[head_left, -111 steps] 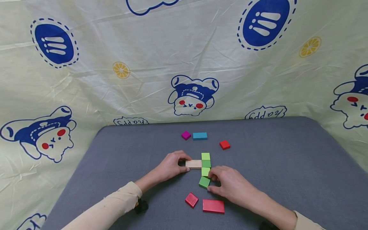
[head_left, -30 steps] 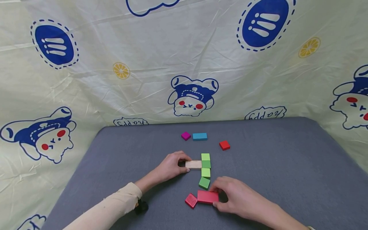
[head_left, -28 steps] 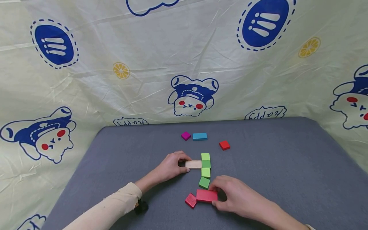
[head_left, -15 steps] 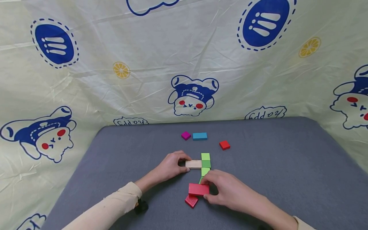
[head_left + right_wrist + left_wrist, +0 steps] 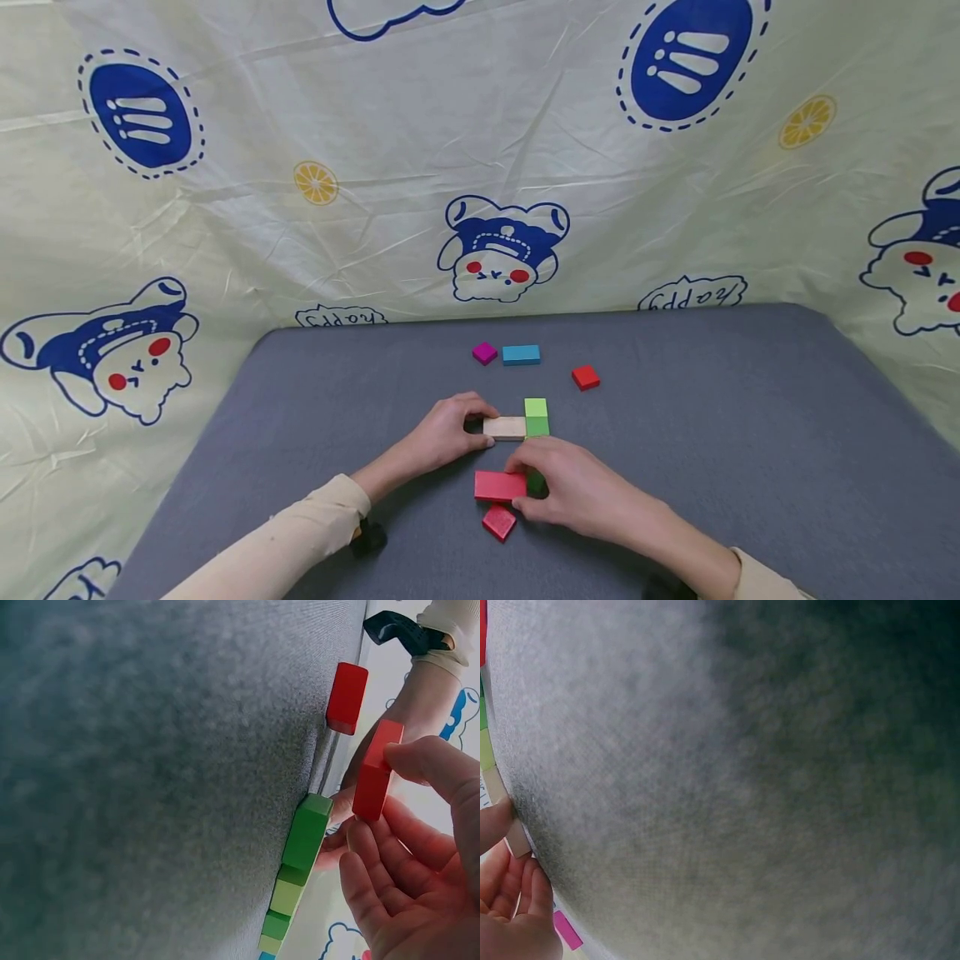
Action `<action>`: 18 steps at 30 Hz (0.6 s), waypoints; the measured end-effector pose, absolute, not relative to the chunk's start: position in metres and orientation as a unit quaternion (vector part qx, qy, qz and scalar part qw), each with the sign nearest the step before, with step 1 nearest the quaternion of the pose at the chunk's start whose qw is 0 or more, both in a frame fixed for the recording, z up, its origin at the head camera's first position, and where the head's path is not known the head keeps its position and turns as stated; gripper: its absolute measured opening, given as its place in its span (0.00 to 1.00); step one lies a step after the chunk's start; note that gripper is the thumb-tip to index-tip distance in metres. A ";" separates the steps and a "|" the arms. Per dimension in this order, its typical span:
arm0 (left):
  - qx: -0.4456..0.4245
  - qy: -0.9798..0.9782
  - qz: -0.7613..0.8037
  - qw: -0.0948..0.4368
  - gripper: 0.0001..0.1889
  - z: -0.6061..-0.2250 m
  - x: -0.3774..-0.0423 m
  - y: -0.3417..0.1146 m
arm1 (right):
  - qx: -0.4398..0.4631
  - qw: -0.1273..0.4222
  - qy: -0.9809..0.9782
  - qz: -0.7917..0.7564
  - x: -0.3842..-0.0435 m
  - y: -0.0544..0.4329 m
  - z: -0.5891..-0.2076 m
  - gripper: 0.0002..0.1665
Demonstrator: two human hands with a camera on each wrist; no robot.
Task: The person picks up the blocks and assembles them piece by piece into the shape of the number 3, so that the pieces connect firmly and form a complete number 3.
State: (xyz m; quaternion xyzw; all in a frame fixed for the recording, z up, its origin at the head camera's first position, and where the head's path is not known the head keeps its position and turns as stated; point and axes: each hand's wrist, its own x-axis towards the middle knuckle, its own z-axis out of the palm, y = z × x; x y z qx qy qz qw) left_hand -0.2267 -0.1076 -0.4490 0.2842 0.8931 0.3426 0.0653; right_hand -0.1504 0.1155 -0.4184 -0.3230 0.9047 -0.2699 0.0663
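My left hand [image 5: 453, 429] pinches the left end of a plain wooden block [image 5: 504, 428] between thumb and fingers; the left wrist view shows the same wooden block [image 5: 519, 841]. Its right end meets a column of green cubes, a light green one [image 5: 536, 407] above a darker one [image 5: 537, 426]. Lower cubes are mostly covered by my right hand [image 5: 570, 487] in the head view. The right wrist view shows them, including the nearest green cube [image 5: 304, 836]. My right hand grips a red rectangular block [image 5: 498, 486] by its right end, raised off the table.
A tilted red cube [image 5: 498, 523] lies just below the held red block. Toward the back of the grey table [image 5: 712, 417] lie a magenta cube [image 5: 484, 353], a blue rectangular block [image 5: 521, 355] and a brighter red block [image 5: 586, 377]. A printed sheet hangs behind.
My right hand has left the green cubes, gripped the red rectangular block, lifted it, and carried it left and away from me. My left hand stays on the wooden block.
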 end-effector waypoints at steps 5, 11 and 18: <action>0.287 0.893 0.341 0.062 0.14 -0.449 -0.227 -0.108 | -0.327 0.072 0.902 -0.273 -0.154 0.111 -0.420 0.16; 0.288 0.893 0.341 0.065 0.14 -0.449 -0.228 -0.108 | -0.339 0.079 0.898 -0.269 -0.160 0.104 -0.421 0.15; 0.291 0.892 0.342 0.064 0.14 -0.449 -0.227 -0.108 | -0.346 0.098 0.896 -0.260 -0.165 0.101 -0.423 0.15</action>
